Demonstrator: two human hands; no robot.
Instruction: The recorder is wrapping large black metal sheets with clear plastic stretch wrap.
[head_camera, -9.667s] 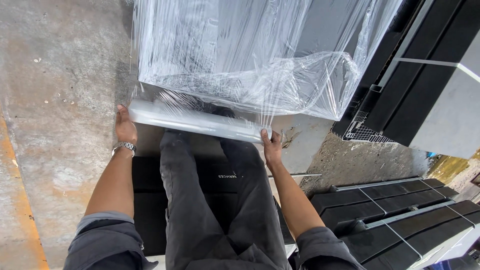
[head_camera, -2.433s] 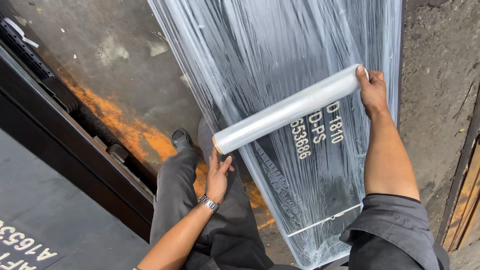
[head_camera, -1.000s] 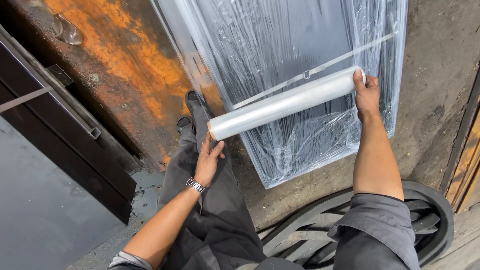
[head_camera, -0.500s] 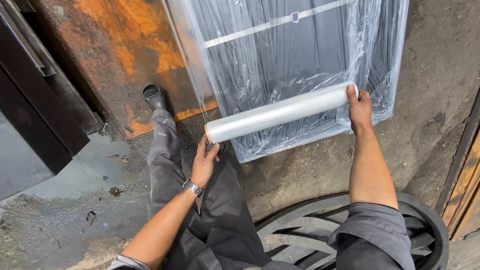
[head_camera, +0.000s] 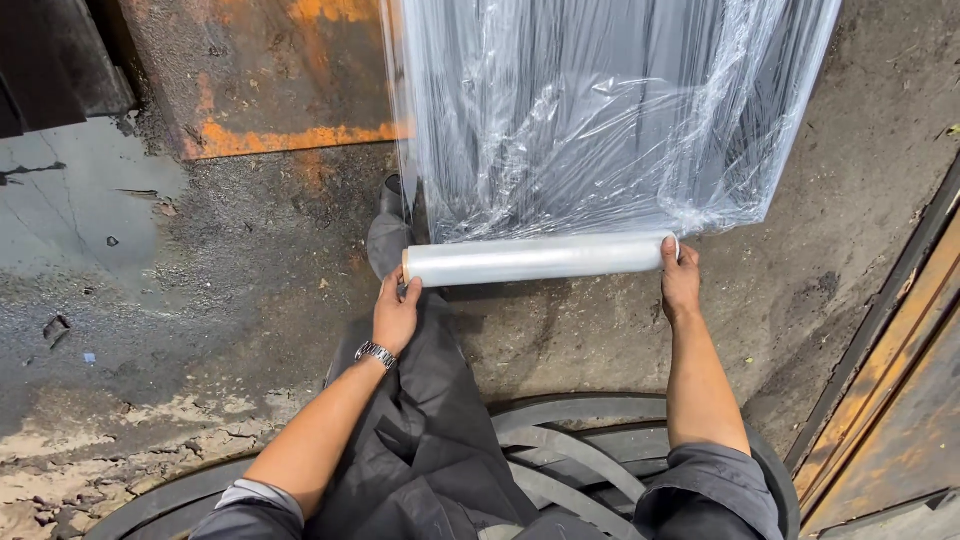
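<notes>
Hands first, head view: left hand (head_camera: 396, 312) clamped on the left end of the stretch-film roll (head_camera: 535, 259), fingers curled up around the core end; right hand (head_camera: 680, 282) closed on the right end, thumb side at the cap. Hands are well apart, one per end.

Change vs. half a second ago: roll has dropped lower against the wrapped panel stack (head_camera: 600, 110) and now sits at the stack's bottom edge, just above the ground. Earlier it was tilted, right end higher, toward 2 o'clock; now it is nearly level. Orange-rust steel plate (head_camera: 260, 70) has slid up toward 11 o'clock in frame, and more bare concrete floor (head_camera: 200, 300) shows at 9 o'clock.

Roll orientation: long axis runs 9 to 3 o'clock, right end a hair higher. Film sheet leaves the roll upward toward 12 o'clock, straight onto the stack, wrinkled and bunched near the lower right corner.

Around it: wristwatch (head_camera: 376, 354) on the left wrist, dark grey trouser leg (head_camera: 430, 420) running from 6 o'clock up to a shoe just under the roll's left end. Black curved ring (head_camera: 560, 420) on the floor at 6 o'clock. Rusty metal frame (head_camera: 900, 380) at 4 o'clock.
</notes>
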